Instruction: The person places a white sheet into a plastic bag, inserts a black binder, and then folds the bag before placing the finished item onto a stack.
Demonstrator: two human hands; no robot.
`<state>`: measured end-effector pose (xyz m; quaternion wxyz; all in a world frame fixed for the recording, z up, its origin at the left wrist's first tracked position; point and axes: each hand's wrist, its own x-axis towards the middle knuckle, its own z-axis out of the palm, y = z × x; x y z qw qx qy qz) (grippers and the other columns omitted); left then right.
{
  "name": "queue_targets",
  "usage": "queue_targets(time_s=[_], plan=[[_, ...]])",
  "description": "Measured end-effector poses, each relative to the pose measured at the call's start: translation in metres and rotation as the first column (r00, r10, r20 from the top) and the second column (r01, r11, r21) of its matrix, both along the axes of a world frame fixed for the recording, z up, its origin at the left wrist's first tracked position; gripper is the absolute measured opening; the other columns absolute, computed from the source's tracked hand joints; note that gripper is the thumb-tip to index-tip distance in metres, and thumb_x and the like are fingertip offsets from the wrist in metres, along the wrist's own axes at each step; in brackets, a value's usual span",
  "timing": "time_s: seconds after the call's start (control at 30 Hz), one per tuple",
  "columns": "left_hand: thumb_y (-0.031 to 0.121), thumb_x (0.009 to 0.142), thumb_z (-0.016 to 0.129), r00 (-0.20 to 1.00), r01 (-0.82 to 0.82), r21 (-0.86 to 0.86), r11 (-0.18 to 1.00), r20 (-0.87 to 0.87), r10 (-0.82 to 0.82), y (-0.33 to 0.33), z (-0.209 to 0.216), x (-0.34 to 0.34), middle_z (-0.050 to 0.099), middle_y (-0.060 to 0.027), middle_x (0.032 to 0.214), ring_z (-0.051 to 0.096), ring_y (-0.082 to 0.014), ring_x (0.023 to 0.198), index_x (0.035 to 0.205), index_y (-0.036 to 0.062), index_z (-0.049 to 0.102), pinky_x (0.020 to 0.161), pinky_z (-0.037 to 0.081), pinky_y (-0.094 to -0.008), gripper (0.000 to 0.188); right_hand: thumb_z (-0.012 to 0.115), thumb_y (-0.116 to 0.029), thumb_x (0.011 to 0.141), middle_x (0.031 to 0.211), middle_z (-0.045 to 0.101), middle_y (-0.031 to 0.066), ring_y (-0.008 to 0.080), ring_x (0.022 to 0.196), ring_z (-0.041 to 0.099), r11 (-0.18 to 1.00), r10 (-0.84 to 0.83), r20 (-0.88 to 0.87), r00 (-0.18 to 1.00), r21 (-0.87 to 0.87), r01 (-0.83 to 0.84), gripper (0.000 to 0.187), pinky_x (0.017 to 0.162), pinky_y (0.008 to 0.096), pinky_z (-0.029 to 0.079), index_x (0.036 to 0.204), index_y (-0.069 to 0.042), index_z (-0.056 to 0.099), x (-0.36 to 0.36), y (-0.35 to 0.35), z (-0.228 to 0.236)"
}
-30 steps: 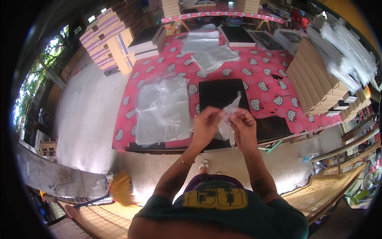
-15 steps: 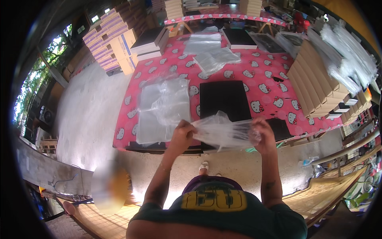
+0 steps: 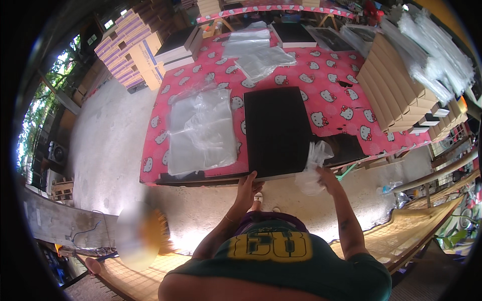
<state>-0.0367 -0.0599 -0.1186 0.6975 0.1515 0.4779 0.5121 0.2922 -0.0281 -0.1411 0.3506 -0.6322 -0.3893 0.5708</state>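
A flat black rectangular panel [image 3: 277, 131] with a pale near edge lies on the table. My left hand [image 3: 246, 193] is at its near left corner, one fingertip on the edge and the other fingers curled below it. My right hand [image 3: 327, 181] is closed round a crumpled clear plastic bag [image 3: 312, 175], which hangs beside the panel's near right corner, partly over the table edge. To the left of the panel lies a stack of flat clear plastic bags [image 3: 202, 133]. A dark, flat, shiny piece [image 3: 346, 148] rests at the right by the table edge.
A pink patterned cloth [image 3: 334, 108] covers the table. More clear bags [image 3: 263, 62] and black-topped panels [image 3: 293, 34] lie toward the far side. Folded brown cartons [image 3: 394, 88] and wrapped plastic bundles [image 3: 434, 60] stand at right. Stacked boxes [image 3: 133, 52] rise at far left.
The bag stretched between both hands is now bunched in my right hand alone. My left hand has let go of it and moved down to the black panel, which now shows uncovered.
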Motion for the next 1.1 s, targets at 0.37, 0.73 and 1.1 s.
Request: queue_targets(time_s=[0.37, 0.73, 1.1], plan=[[0.035, 0.087, 0.064, 0.943, -0.134, -0.001, 0.991, -0.308, 0.127, -0.029, 0.008, -0.044, 0.053, -0.0049, 0.088, 0.058, -0.0158, 0.073, 0.108, 0.0089, 0.051, 0.071, 0.048, -0.0330, 0.036, 0.063, -0.037, 0.086, 0.080, 0.062, 0.0082, 0.0139, 0.064, 0.057, 0.999, 0.002, -0.140, 0.990, -0.031, -0.007, 0.047, 0.056, 0.0276, 0.044, 0.112, 0.002, 0.057, -0.063, -0.041, -0.001], [0.006, 0.079, 0.069, 0.530, 0.734, 0.540, 0.413, -0.835, 0.150, 0.003, 0.202, 0.010, 0.047, -0.0175, 0.130, 0.055, -0.0232, 0.109, 0.144, 0.0072, 0.031, 0.092, 0.044, -0.0320, 0.075, 0.069, -0.019, 0.083, 0.108, 0.057, 0.0172, 0.0298, 0.087, 0.060, 0.520, 0.482, 0.386, 0.786, 0.596, -0.612, 0.041, 0.077, 0.0341, 0.049, 0.117, -0.003, 0.052, -0.098, -0.012, 0.219], [-0.010, 0.074, 0.047, 0.122, 0.800, 0.367, 0.474, -0.873, 0.471, 0.033, 0.216, -0.044, 0.062, -0.0184, 0.099, 0.062, -0.0365, 0.083, 0.099, 0.0018, 0.065, 0.073, 0.050, -0.0414, 0.033, 0.060, 0.003, 0.075, 0.089, 0.059, 0.0145, 0.0271, 0.071, 0.063, 0.680, 0.163, 0.415, 0.895, 0.610, -0.406, 0.021, 0.061, 0.0338, 0.050, 0.093, -0.004, 0.066, -0.062, 0.017, 0.210]])
